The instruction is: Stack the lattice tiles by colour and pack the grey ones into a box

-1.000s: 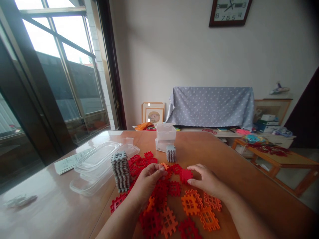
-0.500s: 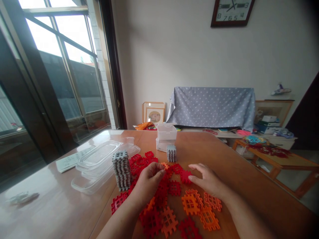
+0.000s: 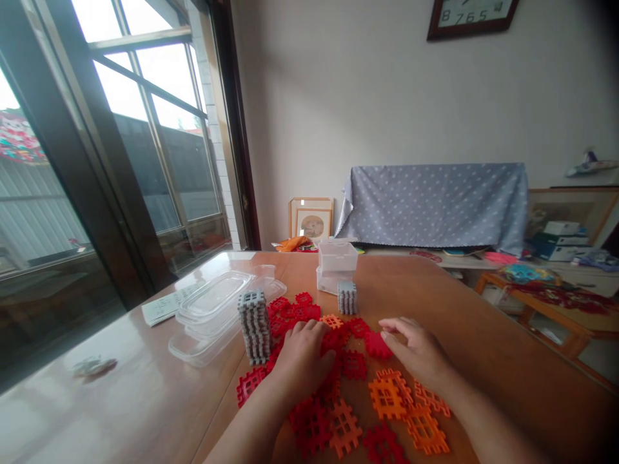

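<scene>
Left hand: here my left hand (image 3: 305,359) is, palm down over the heap of red lattice tiles (image 3: 309,422), its fingers side by side and bent down among them, thumb apart on the near right side. What sits under the fingertips is hidden, so I cannot tell if they pinch anything.
Right hand: my right hand (image 3: 416,349) is curved at the red tile block (image 3: 376,346), thumb tip at its right side, index finger arched just above the thumb with a small gap. I cannot tell whether the thumb presses.
Red tiles: spread across the middle of the table (image 3: 401,293), between and in front of my hands, some overlapping.
Orange tiles: a loose overlapping group (image 3: 388,398) lies nearer me than my right hand, and one more orange tile (image 3: 331,321) shows just beyond my left.
Grey tiles: a tall stack (image 3: 255,330) stands left of the heap, slightly uneven; a short stack (image 3: 347,298) is beyond it, just in front of the translucent boxes (image 3: 337,258).
Far edge: those boxes sit near it, one on top of another.
Left edge: printed sheets (image 3: 167,308) lie by it, with clear plastic lids and trays (image 3: 215,296) just beside them and a small clear packet (image 3: 94,367) nearer me.
</scene>
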A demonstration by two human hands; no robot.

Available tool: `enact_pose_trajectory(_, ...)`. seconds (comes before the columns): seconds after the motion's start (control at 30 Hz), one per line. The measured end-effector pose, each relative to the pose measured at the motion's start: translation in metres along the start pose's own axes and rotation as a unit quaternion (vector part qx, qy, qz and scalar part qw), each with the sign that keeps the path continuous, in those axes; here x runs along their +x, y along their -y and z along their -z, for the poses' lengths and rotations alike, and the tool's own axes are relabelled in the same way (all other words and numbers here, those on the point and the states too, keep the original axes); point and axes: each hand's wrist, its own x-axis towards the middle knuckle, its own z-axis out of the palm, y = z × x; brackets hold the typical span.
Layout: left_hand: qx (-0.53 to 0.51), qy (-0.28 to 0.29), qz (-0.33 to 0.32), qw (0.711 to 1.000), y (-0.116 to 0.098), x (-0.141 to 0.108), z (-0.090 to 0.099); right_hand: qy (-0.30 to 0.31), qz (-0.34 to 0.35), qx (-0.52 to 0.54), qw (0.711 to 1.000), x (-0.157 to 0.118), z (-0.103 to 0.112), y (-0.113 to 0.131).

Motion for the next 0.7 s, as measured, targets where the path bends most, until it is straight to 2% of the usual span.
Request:
enact_pose_trajectory(0.17, 0.085, 0.028, -0.027, 0.996, 0.0, -0.002, -0.003, -0.008, 0.007, 0.004, 1.0, 0.0, -0.002, 0.0)
enact_pose_trajectory(0.33, 0.097, 0.022, -0.026, 0.995, 0.001, -0.002, -0.002, -0.005, 0.006, 0.011, 1.0, 0.0, -0.005, 0.0)
enact_pose_trajectory(0.47, 0.059, 0.019, -0.034, 0.998, 0.0, -0.004, 0.002, 0.002, 0.004, 0.009, 1.0, -0.001, -0.008, 0.0)
enact_pose_trajectory(0.6, -0.02, 0.042, -0.038, 0.998, 0.004, -0.005, 0.002, 0.011, 0.002, 0.006, 1.0, -0.001, -0.009, 0.0)
enact_pose_trajectory(0.7, -0.062, 0.006, -0.024, 0.998, 0.011, -0.001, 0.0, 0.011, 0.002, 0.006, 1.0, -0.001, -0.011, 0.0)
